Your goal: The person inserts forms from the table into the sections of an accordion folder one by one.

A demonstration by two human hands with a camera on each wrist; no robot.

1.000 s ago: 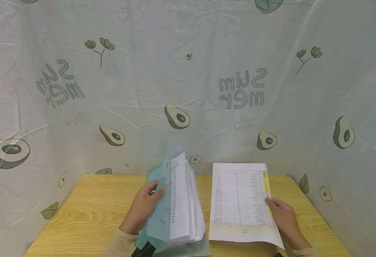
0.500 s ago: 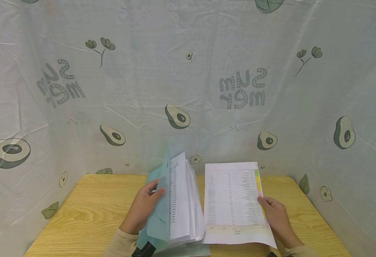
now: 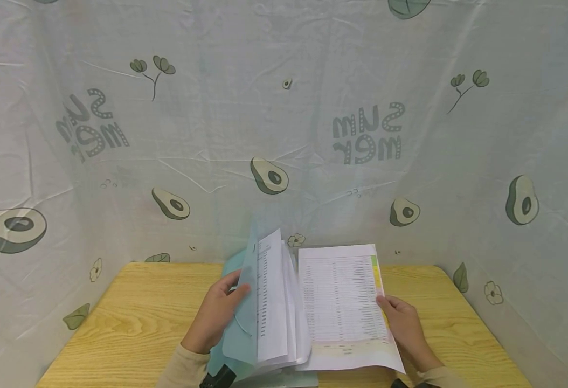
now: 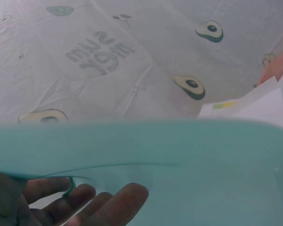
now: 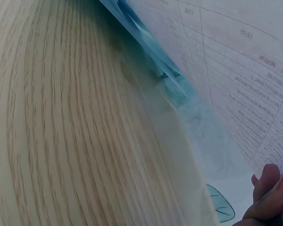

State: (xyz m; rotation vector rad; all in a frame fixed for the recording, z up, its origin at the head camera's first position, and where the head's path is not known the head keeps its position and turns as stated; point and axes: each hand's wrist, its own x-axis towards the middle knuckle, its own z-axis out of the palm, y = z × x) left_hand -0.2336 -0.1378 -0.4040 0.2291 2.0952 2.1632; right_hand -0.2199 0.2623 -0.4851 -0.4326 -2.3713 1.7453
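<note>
My left hand (image 3: 216, 312) holds up the cover of a translucent teal folder (image 3: 243, 328). The left wrist view has its fingers (image 4: 127, 202) at the teal plastic (image 4: 217, 169), beside a thin elastic cord. Several white sheets (image 3: 271, 302) stand fanned inside the folder, the front one printed with a column of text. On the right, my right hand (image 3: 404, 323) pinches the right edge of a printed table sheet (image 3: 338, 302) with green and yellow marks. That sheet's left edge overlaps the folder's papers in the head view. Printing shows on the sheet (image 5: 236, 70) in the right wrist view.
A wood-grain table (image 3: 143, 318) lies under the folder. Behind it and at both sides hangs a pale curtain (image 3: 226, 118) printed with avocados and leaves. Dark wrist camera mounts show at both wrists, near the table's front.
My right hand has brought the printed sheet leftward, from beside the folder up against its papers. The left hand and the folder have stayed in place.
</note>
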